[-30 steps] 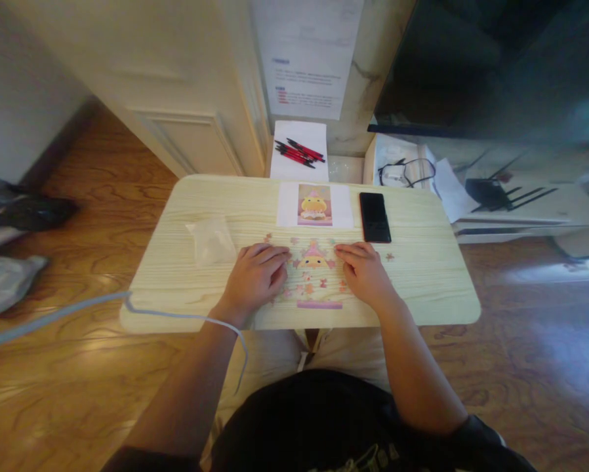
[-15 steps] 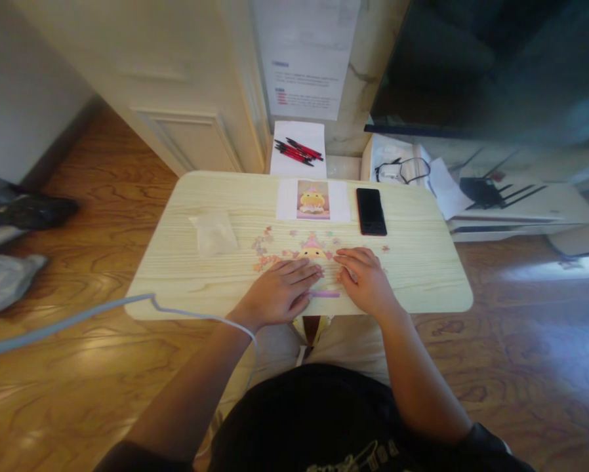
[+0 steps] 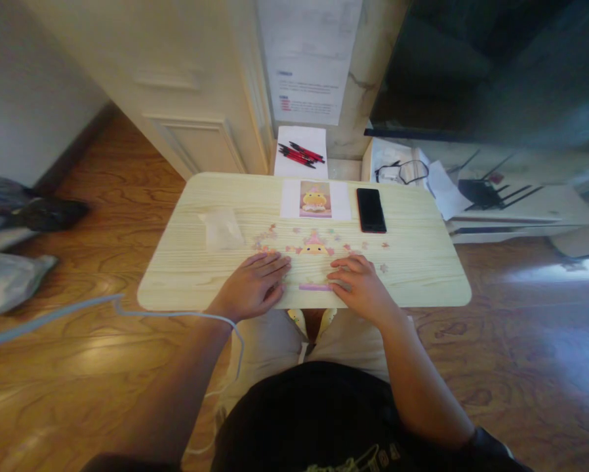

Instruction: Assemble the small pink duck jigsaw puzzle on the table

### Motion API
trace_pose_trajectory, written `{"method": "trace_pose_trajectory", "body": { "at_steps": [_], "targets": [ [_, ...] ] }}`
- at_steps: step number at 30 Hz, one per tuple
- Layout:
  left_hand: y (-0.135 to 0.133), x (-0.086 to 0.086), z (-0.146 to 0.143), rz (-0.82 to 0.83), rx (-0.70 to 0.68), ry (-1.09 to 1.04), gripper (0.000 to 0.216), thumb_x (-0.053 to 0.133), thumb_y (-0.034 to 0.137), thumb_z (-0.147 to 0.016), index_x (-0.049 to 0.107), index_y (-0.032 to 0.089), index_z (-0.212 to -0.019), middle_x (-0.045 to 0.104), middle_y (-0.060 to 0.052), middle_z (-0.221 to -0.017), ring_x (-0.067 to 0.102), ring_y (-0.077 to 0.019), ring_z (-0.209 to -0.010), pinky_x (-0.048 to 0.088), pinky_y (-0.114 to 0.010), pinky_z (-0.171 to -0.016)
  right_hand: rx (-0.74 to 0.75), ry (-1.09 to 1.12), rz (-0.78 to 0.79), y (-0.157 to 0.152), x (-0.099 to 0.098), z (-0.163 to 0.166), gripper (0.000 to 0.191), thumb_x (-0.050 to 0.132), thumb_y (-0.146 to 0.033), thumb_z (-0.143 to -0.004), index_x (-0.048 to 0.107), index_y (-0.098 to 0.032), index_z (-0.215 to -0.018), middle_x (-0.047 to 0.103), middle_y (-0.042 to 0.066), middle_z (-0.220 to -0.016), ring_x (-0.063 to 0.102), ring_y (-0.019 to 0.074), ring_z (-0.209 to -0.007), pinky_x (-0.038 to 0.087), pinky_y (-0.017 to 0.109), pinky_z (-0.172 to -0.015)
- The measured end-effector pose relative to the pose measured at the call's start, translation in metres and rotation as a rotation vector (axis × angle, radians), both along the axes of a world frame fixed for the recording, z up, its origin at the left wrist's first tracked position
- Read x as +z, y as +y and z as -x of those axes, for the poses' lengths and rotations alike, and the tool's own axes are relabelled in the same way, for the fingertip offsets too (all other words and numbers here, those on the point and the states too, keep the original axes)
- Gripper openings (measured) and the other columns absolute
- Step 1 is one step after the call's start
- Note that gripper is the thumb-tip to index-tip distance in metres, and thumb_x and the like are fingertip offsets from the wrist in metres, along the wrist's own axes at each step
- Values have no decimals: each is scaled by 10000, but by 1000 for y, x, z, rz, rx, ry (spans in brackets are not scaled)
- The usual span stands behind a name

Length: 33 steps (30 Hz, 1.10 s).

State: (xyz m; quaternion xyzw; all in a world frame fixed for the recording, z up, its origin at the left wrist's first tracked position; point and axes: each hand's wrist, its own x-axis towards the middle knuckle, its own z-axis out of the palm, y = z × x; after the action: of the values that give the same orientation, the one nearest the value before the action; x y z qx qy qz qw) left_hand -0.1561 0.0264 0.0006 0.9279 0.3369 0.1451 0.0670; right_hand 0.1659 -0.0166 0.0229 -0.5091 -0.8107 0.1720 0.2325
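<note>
My left hand [image 3: 258, 283] lies flat, fingers stretched out, by a cluster of loose jigsaw pieces [image 3: 264, 244] at the left; some of them may be under the fingertips. A partly joined puzzle picture [image 3: 314, 246] shows a yellow face with a pink top, beyond and between both hands. On the right, my right hand [image 3: 361, 280] rests with bent fingers spread apart and nothing visible in them. Its lowest fingertips are at the right end of a joined purple strip [image 3: 314, 287] near the table's front edge. More single pieces [image 3: 384, 267] are scattered beyond and right of that hand.
On the pale wooden table [image 3: 422, 275] lie a printed reference picture [image 3: 315, 200], a black phone [image 3: 371, 210] and a clear plastic bag [image 3: 223, 229]. Red pens [image 3: 302, 155] sit on paper behind. A grey cable [image 3: 176, 313] crosses my left forearm.
My left hand has moved left, away from the middle, uncovering the space below the yellow face. My right hand has come slightly nearer and left, to the purple strip's end. The view has shifted slightly.
</note>
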Motion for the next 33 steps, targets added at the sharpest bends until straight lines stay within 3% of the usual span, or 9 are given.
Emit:
{"method": "trace_pose_trajectory", "body": {
  "at_steps": [4,8,12,16,23,33],
  "targets": [
    [-10,0,0,-72,23,-69,425,610,277,-933,675,248,-1352,661,-89,-1451,585,-311,-1378,462,-552,-1168,-30,-17,32,-3,0,-5,117,744,-324,-936,818,-303,-1024,701,60,-1258,525,301,-1281,416,530,-1129],
    [-29,-3,-26,-74,-130,-175,437,633,221,-895,680,232,-1330,723,-97,-1326,654,-279,-1237,540,-497,-1079,-81,-70,41,-4,1,-10,178,691,-245,-953,823,-323,-1043,699,48,-1253,516,296,-1247,435,507,-1070],
    [-39,-6,-48,-63,-186,-194,420,636,240,-891,692,195,-1305,722,-123,-1306,662,-295,-1187,576,-489,-1019,-165,-123,28,-3,1,-14,243,629,-180,-957,821,-293,-1055,710,59,-1231,532,291,-1169,458,484,-1003],
    [-36,-8,-48,-53,-156,-174,387,647,270,-897,713,187,-1269,722,-128,-1293,659,-297,-1189,580,-480,-1024,-208,-124,3,-5,4,-17,220,639,-203,-959,819,-278,-1062,717,76,-1213,545,297,-1152,468,492,-995],
    [-28,-6,-43,-28,-75,-119,406,613,329,-936,699,201,-1311,700,-136,-1327,638,-310,-1239,550,-507,-1086,-47,-27,-10,-6,-3,1,187,652,-289,-1002,810,-305,-1100,741,65,-1156,604,266,-1135,484,480,-1031],
    [-29,-6,-46,-17,-34,-114,459,601,359,-955,656,166,-1368,670,-147,-1385,606,-310,-1304,509,-500,-1144,-86,-55,-13,3,-12,13,181,639,-260,-1006,807,-282,-1068,767,59,-1148,602,269,-1138,479,460,-1035]
  ]
}}
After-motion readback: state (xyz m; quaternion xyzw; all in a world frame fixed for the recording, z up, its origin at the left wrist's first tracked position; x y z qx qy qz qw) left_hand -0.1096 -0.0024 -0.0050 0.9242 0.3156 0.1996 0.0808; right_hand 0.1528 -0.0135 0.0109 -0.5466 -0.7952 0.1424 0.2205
